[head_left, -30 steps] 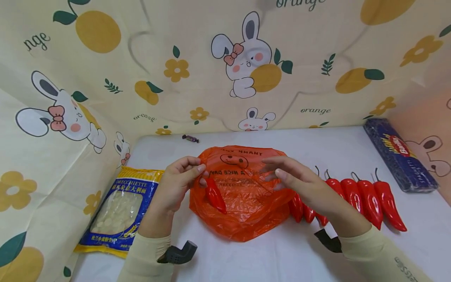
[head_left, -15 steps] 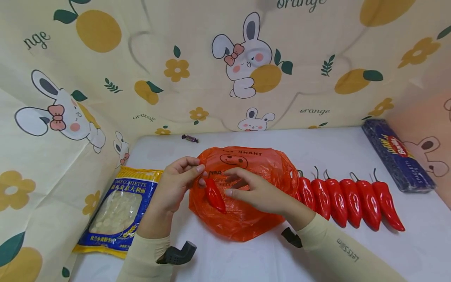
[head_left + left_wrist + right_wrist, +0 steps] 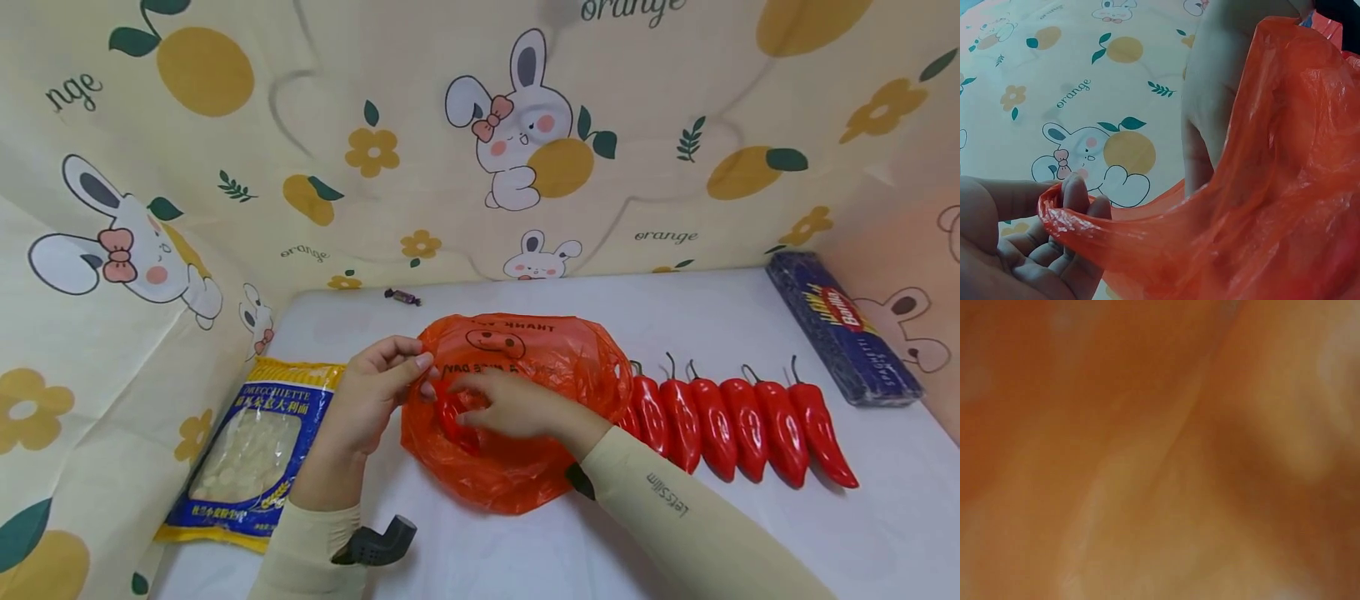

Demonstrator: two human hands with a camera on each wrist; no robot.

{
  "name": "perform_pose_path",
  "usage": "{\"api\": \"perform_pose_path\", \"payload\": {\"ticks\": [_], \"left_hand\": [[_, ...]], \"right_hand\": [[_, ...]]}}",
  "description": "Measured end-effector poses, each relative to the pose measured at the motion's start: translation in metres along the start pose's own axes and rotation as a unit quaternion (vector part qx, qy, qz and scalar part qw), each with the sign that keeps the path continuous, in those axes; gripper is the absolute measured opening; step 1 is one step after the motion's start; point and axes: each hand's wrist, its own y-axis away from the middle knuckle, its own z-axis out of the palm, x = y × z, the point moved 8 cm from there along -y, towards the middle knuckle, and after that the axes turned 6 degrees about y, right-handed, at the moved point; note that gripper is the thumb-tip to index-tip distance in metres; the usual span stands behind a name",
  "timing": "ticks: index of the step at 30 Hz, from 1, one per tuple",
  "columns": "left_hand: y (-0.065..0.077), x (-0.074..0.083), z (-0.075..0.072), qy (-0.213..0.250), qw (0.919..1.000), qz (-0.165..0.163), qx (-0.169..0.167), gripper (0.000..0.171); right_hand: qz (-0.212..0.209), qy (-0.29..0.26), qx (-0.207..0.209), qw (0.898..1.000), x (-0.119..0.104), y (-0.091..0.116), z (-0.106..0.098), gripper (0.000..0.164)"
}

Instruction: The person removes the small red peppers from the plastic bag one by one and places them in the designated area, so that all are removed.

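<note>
A red plastic bag [image 3: 517,487] with black print lies on the white table with its mouth spread. My left hand [image 3: 378,387] pinches the left edge of its rim; the left wrist view shows the film [image 3: 1079,222] folded between thumb and fingers. My right hand [image 3: 517,404] reaches in over the bag, its fingertips and thumb right at a glossy red chili pepper [image 3: 452,427] inside. I cannot tell whether its fingers grip the pepper. In the left wrist view the right hand [image 3: 1210,94] goes down behind the raised rim. Blurred orange film fills the right wrist view.
A row of several red chili peppers [image 3: 718,429] lies right of the bag, partly overlapped by it. An orecchiette packet [image 3: 243,454] is at the left, a blue spaghetti pack [image 3: 843,329] at the back right. A wrapped candy [image 3: 402,297] lies by the printed backdrop [image 3: 420,83].
My right hand has swept left across the bag to the pepper inside it, uncovering more of the pepper row at the right. The left hand keeps its hold on the rim.
</note>
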Motion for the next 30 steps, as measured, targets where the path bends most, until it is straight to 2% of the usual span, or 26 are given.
{"api": "perform_pose_path", "payload": {"ticks": [8,13,16,22,30], "left_hand": [[0.0,-0.001,-0.001,0.009,1.0,-0.002,0.002,0.01],[0.0,-0.001,-0.002,0.009,1.0,0.002,0.003,0.009],[0.0,-0.002,-0.002,0.009,0.9999,0.003,0.004,0.01],[-0.001,-0.003,-0.002,0.008,0.9999,0.002,0.006,0.011],[-0.001,-0.001,-0.001,0.008,0.9999,0.009,0.006,0.01]], "right_hand": [[0.039,0.082,-0.037,0.995,0.003,-0.012,0.013,0.048],[0.039,0.109,-0.049,0.992,0.002,-0.015,0.019,0.051],[0.038,0.118,-0.042,0.991,0.003,-0.017,0.021,0.048],[0.031,0.106,0.006,0.994,0.007,-0.019,0.016,0.025],[0.028,0.065,0.012,0.997,0.011,-0.018,0.011,0.026]]}}
